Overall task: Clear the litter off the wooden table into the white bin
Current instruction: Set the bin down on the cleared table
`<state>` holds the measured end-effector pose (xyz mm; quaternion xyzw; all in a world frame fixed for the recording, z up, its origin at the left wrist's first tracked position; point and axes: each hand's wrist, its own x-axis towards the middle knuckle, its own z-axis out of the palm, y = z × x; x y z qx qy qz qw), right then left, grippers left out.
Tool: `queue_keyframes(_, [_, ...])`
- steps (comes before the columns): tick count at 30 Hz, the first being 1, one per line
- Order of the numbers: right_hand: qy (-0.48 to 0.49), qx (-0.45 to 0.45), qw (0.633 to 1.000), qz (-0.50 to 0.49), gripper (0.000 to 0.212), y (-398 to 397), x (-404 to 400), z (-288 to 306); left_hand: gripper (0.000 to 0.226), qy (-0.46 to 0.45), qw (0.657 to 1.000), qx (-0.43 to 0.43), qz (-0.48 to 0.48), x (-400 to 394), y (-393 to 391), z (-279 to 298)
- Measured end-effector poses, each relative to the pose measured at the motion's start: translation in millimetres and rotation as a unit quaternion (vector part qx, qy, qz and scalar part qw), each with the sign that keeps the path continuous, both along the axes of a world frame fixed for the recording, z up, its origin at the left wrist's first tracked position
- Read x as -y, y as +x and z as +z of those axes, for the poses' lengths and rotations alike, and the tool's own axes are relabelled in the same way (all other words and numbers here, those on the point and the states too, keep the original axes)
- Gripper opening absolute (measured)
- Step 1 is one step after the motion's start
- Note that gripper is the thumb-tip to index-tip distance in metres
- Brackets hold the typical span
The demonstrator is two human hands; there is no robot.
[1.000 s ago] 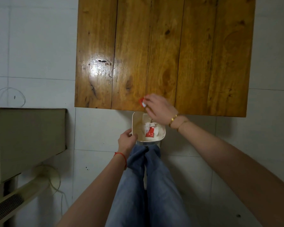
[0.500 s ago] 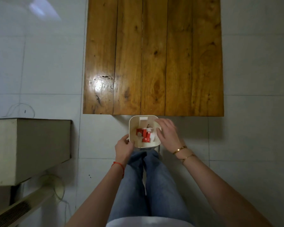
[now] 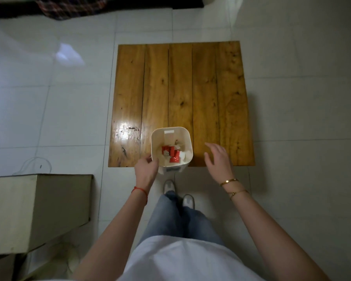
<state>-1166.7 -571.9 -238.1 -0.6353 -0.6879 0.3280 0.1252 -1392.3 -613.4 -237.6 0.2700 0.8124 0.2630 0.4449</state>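
- The litter, red wrappers (image 3: 171,154) and crumpled white tissue (image 3: 182,154), lies at the bottom of the white bin (image 3: 171,132); it looks feather-light, soft and crinkly, so it would need only a fingertip pinch and could flutter out if the bin tips.
- The white bin is a thin-walled plastic tub with rounded corners, standing upright at the 6 o'clock edge of the desk; I judge it light and stiff, with smooth walls that may slip, so the rim is the best place to grip.
- The left hand (image 3: 146,169) holds the bin at its 7 o'clock corner, fingers closed on the rim and wall.
- The right hand (image 3: 218,159) hovers just beside the bin at its 3 o'clock side, spread wide and holding nothing, apart from the bin.
- The wooden desk (image 3: 211,98) shows bare planks with no litter left that I can see, so the clearing looks done.
- Around it is pale tiled floor (image 3: 292,118); a grey box-like unit (image 3: 39,209) sits at the 8 o'clock side of the view.
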Motion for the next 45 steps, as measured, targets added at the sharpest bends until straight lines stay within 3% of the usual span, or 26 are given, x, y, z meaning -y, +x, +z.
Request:
queue_keyframes(10, [-0.011, 0.02, 0.998, -0.05, 0.038, -4, -89, 3, 0.026, 0.023, 0.998, 0.041, -0.045, -141, -10, -5])
queue_keyframes(18, [-0.04, 0.016, 0.996, -0.083, 0.037, -27, -156, -20, 0.042, 0.015, 0.995, 0.048, -0.084, -219, -25, -36])
queue_keyframes(33, [-0.05, 0.03, 0.994, -0.096, 0.037, -59, -195, -49, 0.039, 0.011, 0.993, 0.082, -0.081, -246, -43, -80])
queue_keyframes(45, [-0.046, 0.035, 0.994, -0.097, 0.037, -53, -186, -45, 0.053, 0.013, 0.993, 0.058, -0.107, -243, -54, -62])
